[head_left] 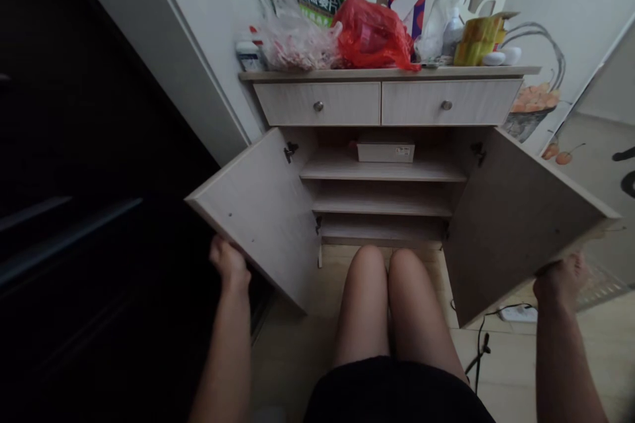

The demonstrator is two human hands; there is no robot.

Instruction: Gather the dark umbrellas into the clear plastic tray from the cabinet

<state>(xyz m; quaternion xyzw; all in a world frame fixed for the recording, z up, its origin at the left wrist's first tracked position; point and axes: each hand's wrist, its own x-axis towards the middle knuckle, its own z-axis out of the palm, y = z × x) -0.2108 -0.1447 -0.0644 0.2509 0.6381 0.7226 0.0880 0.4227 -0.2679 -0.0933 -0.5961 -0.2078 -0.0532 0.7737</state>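
Note:
A pale wooden cabinet [381, 172] stands in front of my knees with both its doors swung outward. My left hand [231, 263] is closed on the outer edge of the left cabinet door [262, 218]; the fingertips are partly hidden behind it. On the other side, my right hand [561, 279] grips the outer edge of the right cabinet door [516, 218], its fingers partly out of sight. Inside, a white box [385, 151] lies on the upper shelf [337, 167], with something small and reddish at its left end.
On the cabinet top sit a red plastic bag [372, 33], a clear bag [297, 43], a yellow package [479, 39] and a white bottle [251, 56]. Two drawers [317, 96] are shut above the doors. A power strip [518, 313] and black cable [479, 353] lie on the floor at right.

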